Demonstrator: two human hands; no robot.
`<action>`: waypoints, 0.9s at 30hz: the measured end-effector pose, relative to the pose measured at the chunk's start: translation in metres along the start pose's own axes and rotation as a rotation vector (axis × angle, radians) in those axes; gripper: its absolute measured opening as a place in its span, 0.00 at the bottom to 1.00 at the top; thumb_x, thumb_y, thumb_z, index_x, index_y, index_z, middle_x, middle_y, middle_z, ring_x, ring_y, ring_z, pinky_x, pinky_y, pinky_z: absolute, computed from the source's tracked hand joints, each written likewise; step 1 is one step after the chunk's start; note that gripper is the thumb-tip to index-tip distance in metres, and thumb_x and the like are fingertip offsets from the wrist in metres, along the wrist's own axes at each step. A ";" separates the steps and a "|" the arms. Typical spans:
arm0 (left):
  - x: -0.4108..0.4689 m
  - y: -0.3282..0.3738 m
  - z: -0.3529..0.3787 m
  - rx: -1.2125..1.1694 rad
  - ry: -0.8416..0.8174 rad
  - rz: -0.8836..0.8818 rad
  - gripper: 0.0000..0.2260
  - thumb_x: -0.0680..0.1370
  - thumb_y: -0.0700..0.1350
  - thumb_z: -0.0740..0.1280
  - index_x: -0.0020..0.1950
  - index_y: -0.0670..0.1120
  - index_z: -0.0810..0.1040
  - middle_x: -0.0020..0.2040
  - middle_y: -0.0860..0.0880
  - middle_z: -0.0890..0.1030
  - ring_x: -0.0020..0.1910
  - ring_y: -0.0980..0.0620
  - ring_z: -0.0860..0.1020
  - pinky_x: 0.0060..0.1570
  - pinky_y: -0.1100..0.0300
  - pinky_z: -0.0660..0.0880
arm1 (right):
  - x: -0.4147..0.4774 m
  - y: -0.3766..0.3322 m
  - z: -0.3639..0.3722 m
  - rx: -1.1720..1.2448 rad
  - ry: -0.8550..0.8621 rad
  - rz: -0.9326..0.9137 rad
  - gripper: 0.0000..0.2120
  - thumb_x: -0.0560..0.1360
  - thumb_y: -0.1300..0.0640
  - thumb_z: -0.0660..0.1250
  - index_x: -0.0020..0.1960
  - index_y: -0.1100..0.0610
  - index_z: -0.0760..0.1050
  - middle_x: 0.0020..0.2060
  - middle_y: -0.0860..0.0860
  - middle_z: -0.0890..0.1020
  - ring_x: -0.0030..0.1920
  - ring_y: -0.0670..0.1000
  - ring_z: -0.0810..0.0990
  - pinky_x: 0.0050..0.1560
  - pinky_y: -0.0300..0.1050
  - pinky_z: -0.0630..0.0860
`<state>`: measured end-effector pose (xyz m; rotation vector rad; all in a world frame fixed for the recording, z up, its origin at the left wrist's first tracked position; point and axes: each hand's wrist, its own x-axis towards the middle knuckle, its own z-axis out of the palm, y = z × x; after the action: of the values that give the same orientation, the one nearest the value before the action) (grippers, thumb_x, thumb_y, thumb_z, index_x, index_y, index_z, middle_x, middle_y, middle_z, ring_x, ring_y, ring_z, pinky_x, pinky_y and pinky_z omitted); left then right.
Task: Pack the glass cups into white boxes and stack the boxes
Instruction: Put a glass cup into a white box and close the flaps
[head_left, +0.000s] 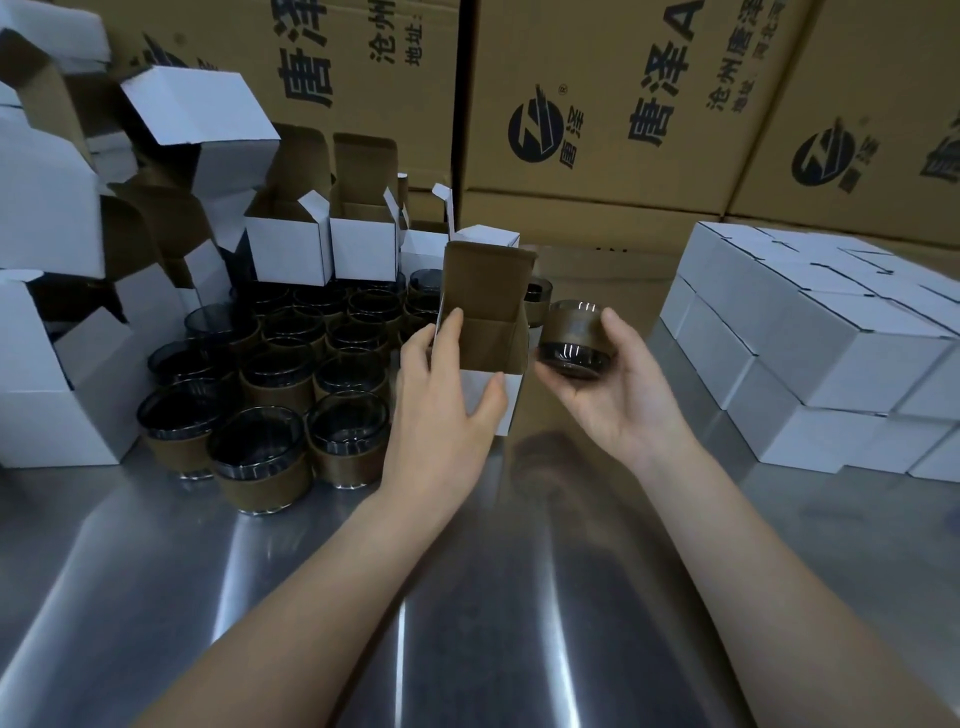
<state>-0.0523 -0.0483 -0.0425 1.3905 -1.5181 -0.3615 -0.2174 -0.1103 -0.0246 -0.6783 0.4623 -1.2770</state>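
My left hand (447, 395) grips an open white box (485, 322) with a brown inside, its lid flap standing up, just above the steel table. To its right my right hand (618, 384) holds a dark glass cup (571, 338) with a brown sleeve, tipped on its side with the base toward me. The cup is beside the box mouth, outside it. Several more sleeved glass cups (270, 395) stand grouped on the table at the left.
Open empty white boxes (322, 249) are heaped at the back left. Closed white boxes (810, 332) are stacked in layers at the right. Large brown cartons (623, 104) form a wall behind. The steel table (493, 597) stretches toward me.
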 end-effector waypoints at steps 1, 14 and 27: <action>0.000 -0.001 0.001 -0.001 -0.002 0.002 0.30 0.81 0.48 0.65 0.80 0.50 0.56 0.76 0.48 0.59 0.75 0.51 0.61 0.66 0.64 0.59 | 0.000 0.000 0.000 -0.031 -0.003 -0.021 0.22 0.70 0.57 0.71 0.62 0.58 0.72 0.58 0.61 0.80 0.64 0.62 0.76 0.53 0.57 0.80; -0.004 -0.005 0.006 -0.017 -0.044 0.038 0.34 0.79 0.51 0.67 0.78 0.62 0.51 0.70 0.49 0.64 0.67 0.52 0.67 0.61 0.62 0.63 | -0.002 -0.005 -0.003 -0.309 0.064 -0.118 0.24 0.69 0.50 0.73 0.63 0.57 0.75 0.56 0.57 0.81 0.56 0.57 0.80 0.59 0.54 0.75; 0.002 -0.006 0.007 -0.206 -0.068 0.012 0.41 0.72 0.47 0.76 0.77 0.60 0.53 0.74 0.52 0.57 0.61 0.68 0.59 0.63 0.71 0.58 | -0.012 -0.024 0.012 -0.154 -0.119 -0.240 0.32 0.56 0.50 0.83 0.56 0.58 0.78 0.54 0.55 0.83 0.57 0.54 0.80 0.61 0.48 0.76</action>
<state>-0.0538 -0.0543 -0.0491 1.2175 -1.4978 -0.5473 -0.2296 -0.0993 -0.0005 -0.9566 0.3919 -1.4259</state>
